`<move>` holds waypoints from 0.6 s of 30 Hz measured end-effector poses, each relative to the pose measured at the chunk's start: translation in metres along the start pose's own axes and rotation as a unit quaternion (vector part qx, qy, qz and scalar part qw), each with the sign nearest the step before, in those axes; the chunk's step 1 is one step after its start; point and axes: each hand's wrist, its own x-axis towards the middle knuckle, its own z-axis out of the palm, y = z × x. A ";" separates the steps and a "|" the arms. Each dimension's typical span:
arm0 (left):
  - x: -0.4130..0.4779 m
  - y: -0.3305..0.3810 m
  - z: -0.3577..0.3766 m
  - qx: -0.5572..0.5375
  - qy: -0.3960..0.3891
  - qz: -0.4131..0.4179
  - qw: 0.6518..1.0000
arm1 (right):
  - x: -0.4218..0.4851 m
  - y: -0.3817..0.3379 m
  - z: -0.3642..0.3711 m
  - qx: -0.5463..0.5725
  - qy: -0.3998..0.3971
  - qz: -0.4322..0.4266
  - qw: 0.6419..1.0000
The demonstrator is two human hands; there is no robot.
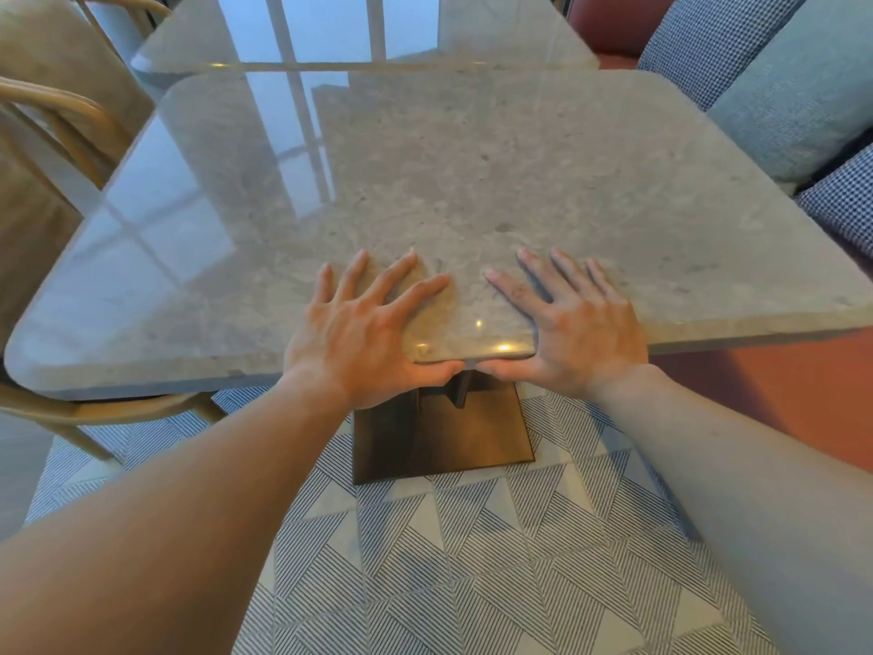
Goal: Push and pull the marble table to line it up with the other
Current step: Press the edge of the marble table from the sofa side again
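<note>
Marble table close to the other, not yet square with it

The near tabletop (pixel 472 182) meets the far tabletop (pixel 359 35) but sits offset rightward; left hand (pixel 363 333) and right hand (pixel 576 328) clasp its near edge, fingers spread on top, thumbs underneath

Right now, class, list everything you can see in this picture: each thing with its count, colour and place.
marble table: one, grey, centre, under both hands
other table: one, grey marble, beyond the near one, edges close together
table base: one, dark bronze, on the floor under the near table
chairs: two, tan wood frames, left side
cushions: several, pale blue and checked, right side
bench seat: one, terracotta, right, partly under the table
floor tiles: many, white with blue stripes, bottom
left hand: one, fingers flat on top, thumb under the near edge
right hand: one, same grip, beside the left
</note>
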 end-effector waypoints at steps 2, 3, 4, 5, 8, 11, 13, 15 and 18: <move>0.001 0.000 0.000 0.006 0.002 0.003 1.000 | 0.000 0.000 0.000 0.002 0.003 -0.002 1.000; 0.000 0.001 0.000 0.008 0.002 0.003 1.000 | 0.000 -0.001 0.000 0.003 0.002 -0.002 1.000; 0.000 0.002 0.000 0.008 0.002 0.001 1.000 | 0.000 0.000 -0.001 0.004 0.000 0.000 1.000; -0.001 0.002 0.000 0.008 0.003 -0.001 1.000 | -0.001 0.000 -0.001 0.003 -0.003 0.000 1.000; -0.001 0.003 -0.001 0.000 0.004 -0.006 1.000 | -0.001 0.002 -0.002 0.001 0.001 0.002 1.000; -0.001 0.003 0.001 -0.004 0.006 -0.001 1.000 | 0.000 0.002 0.000 0.002 0.006 0.000 1.000; -0.001 0.002 0.003 -0.006 0.000 -0.001 1.000 | 0.000 0.003 0.000 0.006 0.004 0.000 1.000; -0.003 0.001 0.003 -0.017 -0.009 -0.001 1.000 | -0.001 0.003 -0.003 0.008 -0.014 0.005 1.000; -0.004 0.000 -0.005 -0.055 -0.038 -0.014 0.998 | 0.002 -0.003 -0.018 0.035 -0.085 0.018 0.996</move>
